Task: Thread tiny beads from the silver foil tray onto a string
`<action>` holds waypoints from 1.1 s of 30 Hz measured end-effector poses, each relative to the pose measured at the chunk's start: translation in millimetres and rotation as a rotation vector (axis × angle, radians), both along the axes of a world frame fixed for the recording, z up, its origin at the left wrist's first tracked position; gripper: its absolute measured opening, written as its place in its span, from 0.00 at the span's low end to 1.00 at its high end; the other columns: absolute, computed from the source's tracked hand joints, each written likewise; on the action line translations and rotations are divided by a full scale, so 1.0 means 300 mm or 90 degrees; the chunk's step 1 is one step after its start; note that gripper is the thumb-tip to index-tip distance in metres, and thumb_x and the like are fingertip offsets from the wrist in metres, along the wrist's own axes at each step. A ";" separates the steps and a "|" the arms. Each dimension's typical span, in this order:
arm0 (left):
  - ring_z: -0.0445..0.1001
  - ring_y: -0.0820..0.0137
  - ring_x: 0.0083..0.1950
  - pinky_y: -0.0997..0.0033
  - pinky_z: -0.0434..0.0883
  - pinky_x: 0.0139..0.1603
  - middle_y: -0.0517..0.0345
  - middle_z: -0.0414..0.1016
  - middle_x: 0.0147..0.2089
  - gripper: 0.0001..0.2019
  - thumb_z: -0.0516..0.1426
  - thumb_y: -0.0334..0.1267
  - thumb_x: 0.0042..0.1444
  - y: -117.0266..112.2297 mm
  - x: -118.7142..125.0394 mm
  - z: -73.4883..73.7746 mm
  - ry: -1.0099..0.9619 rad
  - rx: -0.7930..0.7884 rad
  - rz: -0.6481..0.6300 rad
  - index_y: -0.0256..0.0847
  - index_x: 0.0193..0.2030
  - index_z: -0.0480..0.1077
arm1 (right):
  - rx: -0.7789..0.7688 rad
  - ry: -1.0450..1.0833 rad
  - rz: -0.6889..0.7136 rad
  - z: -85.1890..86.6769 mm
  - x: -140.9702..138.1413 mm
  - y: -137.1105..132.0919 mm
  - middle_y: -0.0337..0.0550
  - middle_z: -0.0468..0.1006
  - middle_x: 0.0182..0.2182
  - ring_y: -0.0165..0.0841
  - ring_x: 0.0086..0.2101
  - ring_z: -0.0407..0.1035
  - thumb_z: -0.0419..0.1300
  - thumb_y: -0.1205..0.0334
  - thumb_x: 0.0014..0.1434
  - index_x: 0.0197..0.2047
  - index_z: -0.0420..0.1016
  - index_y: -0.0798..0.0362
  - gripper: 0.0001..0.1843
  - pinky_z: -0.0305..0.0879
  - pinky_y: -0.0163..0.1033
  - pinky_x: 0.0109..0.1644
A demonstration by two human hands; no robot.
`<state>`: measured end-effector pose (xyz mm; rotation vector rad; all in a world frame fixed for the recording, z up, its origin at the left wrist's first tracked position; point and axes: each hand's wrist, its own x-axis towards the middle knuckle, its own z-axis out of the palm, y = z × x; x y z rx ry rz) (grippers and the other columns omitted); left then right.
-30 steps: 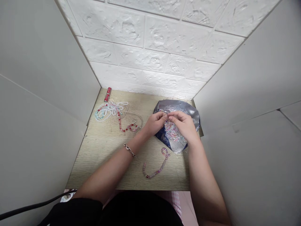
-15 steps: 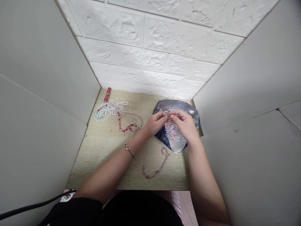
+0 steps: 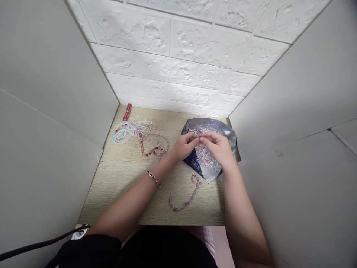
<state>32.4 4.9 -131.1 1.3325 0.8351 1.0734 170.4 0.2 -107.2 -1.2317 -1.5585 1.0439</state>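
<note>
My left hand [image 3: 184, 146] and my right hand [image 3: 219, 147] meet fingertip to fingertip above a silver and blue foil bag [image 3: 206, 127] that holds pink and clear beads [image 3: 205, 157]. Both hands pinch something very small between thumb and forefinger, likely a bead on a thin thread; it is too small to make out. A chain bracelet [image 3: 154, 178] sits on my left wrist. A short pink bead strand [image 3: 185, 193] lies on the wooden table [image 3: 125, 175] in front of the bag.
Tangled bead strands in white, aqua and red [image 3: 136, 134] lie at the table's back left. A small red tube [image 3: 127, 112] rests by the brick-pattern wall. White panels close in both sides. A black cable [image 3: 41, 243] runs at lower left.
The fingertips have shifted slightly against each other above the bag. Nothing else has moved.
</note>
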 end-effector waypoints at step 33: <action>0.55 0.84 0.15 0.82 0.46 0.10 0.63 0.60 0.22 0.08 0.57 0.38 0.42 -0.002 -0.028 0.021 -0.206 -0.205 -0.172 0.34 0.26 0.65 | 0.286 -0.025 -0.149 0.103 -0.054 -0.030 0.39 0.69 0.27 0.29 0.29 0.65 0.55 0.57 0.52 0.28 0.68 0.50 0.06 0.62 0.36 0.32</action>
